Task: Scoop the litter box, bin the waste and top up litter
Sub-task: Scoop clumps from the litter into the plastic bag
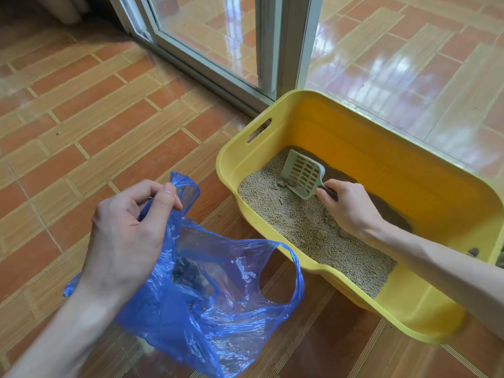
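Left hand (128,230) pinches blue bag (207,304); right hand (347,207) grips scoop (302,173) in litter (305,227).

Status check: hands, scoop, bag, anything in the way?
Left hand holds blue bag open. Right hand grips scoop, blade in litter of yellow box. Clumps left. Nothing blocking.

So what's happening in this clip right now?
A person is cleaning a yellow litter box on the tiled floor. The right hand grips a grey slotted scoop, its blade dug into the litter. The left hand pinches open a blue plastic bag beside the box, with some dark waste already inside.
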The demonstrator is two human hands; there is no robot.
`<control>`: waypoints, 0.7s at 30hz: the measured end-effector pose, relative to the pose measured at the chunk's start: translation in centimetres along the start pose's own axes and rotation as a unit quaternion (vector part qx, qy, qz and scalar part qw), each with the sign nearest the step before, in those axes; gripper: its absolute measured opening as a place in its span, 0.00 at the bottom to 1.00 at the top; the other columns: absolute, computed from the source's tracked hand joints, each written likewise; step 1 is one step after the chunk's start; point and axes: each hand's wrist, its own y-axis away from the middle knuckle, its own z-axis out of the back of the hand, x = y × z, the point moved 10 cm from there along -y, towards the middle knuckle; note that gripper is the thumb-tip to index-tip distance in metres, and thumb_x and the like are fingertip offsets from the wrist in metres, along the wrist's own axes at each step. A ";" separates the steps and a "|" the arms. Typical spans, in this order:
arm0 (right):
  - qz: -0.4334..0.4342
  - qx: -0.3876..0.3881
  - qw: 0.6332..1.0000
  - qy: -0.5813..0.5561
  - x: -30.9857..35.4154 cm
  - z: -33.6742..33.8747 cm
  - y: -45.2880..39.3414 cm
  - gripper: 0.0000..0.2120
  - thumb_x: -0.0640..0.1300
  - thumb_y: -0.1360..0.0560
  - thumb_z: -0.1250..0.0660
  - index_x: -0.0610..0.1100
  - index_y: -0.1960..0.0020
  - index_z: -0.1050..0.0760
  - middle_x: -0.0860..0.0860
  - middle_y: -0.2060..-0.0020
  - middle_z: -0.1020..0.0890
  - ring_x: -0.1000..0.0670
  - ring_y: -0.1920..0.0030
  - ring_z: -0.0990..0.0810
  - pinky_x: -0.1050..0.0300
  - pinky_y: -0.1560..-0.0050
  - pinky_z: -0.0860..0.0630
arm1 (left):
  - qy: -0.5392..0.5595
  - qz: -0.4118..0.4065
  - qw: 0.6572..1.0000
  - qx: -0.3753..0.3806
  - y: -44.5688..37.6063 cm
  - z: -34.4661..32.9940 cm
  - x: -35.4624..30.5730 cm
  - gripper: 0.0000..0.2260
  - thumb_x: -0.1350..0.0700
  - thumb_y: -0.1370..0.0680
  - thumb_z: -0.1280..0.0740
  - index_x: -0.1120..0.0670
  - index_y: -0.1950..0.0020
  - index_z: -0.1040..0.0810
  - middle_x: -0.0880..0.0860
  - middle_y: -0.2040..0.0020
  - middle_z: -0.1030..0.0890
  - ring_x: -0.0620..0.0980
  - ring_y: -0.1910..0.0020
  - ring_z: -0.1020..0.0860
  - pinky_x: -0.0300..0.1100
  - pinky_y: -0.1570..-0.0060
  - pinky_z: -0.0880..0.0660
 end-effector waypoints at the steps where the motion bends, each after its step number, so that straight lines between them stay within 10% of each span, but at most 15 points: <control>1: 0.015 -0.005 1.000 0.024 0.3 0.1 0.0 0.11 0.48 0.18 0.36 0.43 0.48 0.19 0.50 0.67 0.19 0.51 0.72 0.24 0.52 0.74 0.27 | 0.000 0.000 1.000 0.001 0.0 0.0 0.0 0.19 0.37 0.22 0.38 0.51 0.57 0.19 0.46 0.77 0.40 0.48 0.77 0.43 0.43 0.74 0.47; 13: 0.084 0.012 0.994 0.072 2.5 -0.8 0.4 0.09 0.48 0.18 0.36 0.44 0.51 0.20 0.52 0.70 0.21 0.53 0.74 0.26 0.58 0.75 0.34 | -0.015 0.000 1.000 -0.008 0.2 0.2 0.0 0.15 0.43 0.19 0.37 0.51 0.60 0.20 0.45 0.78 0.39 0.44 0.78 0.44 0.40 0.77 0.48; 21: -0.142 0.082 0.965 -0.204 1.0 -4.0 2.0 0.16 0.52 0.19 0.34 0.42 0.56 0.17 0.53 0.74 0.25 0.51 0.73 0.31 0.57 0.73 0.35 | -0.017 0.000 1.000 0.001 0.3 -0.3 0.1 0.16 0.43 0.19 0.37 0.52 0.59 0.20 0.46 0.77 0.40 0.45 0.78 0.44 0.40 0.76 0.48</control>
